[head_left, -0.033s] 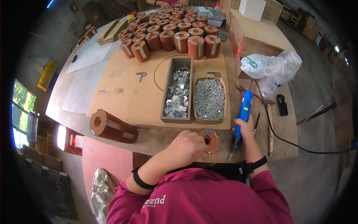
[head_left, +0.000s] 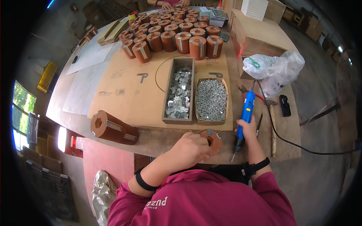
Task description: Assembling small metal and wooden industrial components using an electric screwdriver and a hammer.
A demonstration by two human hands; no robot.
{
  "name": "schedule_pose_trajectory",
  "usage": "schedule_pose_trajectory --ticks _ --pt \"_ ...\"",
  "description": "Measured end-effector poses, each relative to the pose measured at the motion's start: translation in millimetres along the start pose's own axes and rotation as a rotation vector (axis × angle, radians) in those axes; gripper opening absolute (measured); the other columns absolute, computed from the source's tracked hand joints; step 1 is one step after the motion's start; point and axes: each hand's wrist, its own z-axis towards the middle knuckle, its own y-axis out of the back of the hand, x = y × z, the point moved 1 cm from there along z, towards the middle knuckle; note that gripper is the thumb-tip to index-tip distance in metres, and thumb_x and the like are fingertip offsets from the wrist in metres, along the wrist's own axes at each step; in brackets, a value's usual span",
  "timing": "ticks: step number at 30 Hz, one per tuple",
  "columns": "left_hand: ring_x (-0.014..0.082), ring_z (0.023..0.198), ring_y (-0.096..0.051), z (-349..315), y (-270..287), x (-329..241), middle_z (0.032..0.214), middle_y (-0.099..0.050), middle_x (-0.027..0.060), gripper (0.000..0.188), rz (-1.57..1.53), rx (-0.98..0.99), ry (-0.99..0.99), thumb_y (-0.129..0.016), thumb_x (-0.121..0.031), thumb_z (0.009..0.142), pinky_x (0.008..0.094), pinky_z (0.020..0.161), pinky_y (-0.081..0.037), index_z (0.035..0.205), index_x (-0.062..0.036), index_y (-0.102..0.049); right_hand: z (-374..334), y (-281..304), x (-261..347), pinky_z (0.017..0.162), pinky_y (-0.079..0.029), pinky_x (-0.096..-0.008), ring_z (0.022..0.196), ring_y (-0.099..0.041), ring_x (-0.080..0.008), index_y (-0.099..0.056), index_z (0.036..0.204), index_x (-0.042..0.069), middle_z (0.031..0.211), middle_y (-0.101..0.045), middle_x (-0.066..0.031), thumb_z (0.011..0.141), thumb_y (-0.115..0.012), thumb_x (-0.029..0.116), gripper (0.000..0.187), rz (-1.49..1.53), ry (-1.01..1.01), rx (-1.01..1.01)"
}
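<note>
Right hand [head_left: 247,128] is gripping a blue electric screwdriver [head_left: 247,109], fingers closing round it, bit [head_left: 233,156] pointing toward the person. Left hand [head_left: 191,147] is touching a red-brown cylinder [head_left: 217,142], fingers curling by its hexagonal hole; can't tell if they're pinching anything. Cylinder is sitting between the hands, at the table's [head_left: 288,128] near edge. Metal plates [head_left: 181,90] and screws [head_left: 212,100] are lying just beyond, in separate containers.

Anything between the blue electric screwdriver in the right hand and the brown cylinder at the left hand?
Nothing visible between the blue electric screwdriver in the right hand and the brown cylinder. The left hand is at the cylinder's opposite side.
</note>
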Motion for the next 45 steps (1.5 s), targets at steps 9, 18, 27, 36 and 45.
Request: schedule_pose_trajectory --ticks 9,18,27,36,45 --pt "0.0233 0.083 -0.051 0 -21 1 0.083 -0.053 0.0035 0.023 -0.041 -0.111 0.138 -0.067 -0.015 0.065 0.0353 0.072 -0.038 0.086 -0.0099 -0.060 1 0 -3 0.036 -0.046 -0.0352 0.042 -0.054 -0.0232 -0.035 0.098 0.002 0.068 -0.052 -0.0116 0.063 -0.063 0.006 0.045 0.001 0.005 0.010" --pt "0.0285 0.090 -0.050 -22 -35 -1 0.095 -0.054 0.0087 0.040 -0.025 -0.342 0.136 -0.075 -0.011 0.055 0.0372 0.078 -0.041 0.092 -0.0035 -0.060 0 -1 1 0.036 -0.046 -0.0345 0.042 -0.054 -0.0229 -0.036 0.098 0.002 0.068 -0.052 -0.0111 0.062 -0.062 0.006 0.045 -0.016 0.006 -0.003" --pt "0.0292 0.096 -0.050 -27 -51 -5 0.100 -0.056 0.0089 0.036 0.017 -0.443 0.123 -0.074 -0.006 0.056 0.0366 0.079 -0.043 0.090 -0.0035 -0.062 -1 0 -2 0.036 -0.045 -0.0340 0.042 -0.054 -0.0228 -0.036 0.095 0.002 0.069 -0.052 -0.0117 0.063 -0.062 0.006 0.042 -0.020 -0.002 -0.009" --pt "0.0297 0.094 -0.050 -24 -39 -7 0.100 -0.055 0.0112 0.046 -0.004 -0.461 0.093 -0.075 -0.013 0.058 0.0373 0.079 -0.042 0.098 -0.0017 -0.057 1 -1 0 0.037 -0.046 -0.0337 0.042 -0.054 -0.0229 -0.036 0.096 0.002 0.068 -0.052 -0.0114 0.063 -0.062 0.006 0.042 -0.018 0.018 -0.016" --pt "0.0207 0.081 -0.057 50 19 54 0.089 -0.059 0.0134 0.026 -0.193 -0.581 0.380 -0.056 -0.007 0.077 0.0319 0.073 -0.044 0.102 -0.0006 -0.055 2 5 -8 0.036 -0.045 -0.0345 0.042 -0.054 -0.0230 -0.036 0.098 0.002 0.070 -0.052 -0.0117 0.063 -0.063 0.003 0.044 0.001 0.025 -0.013"
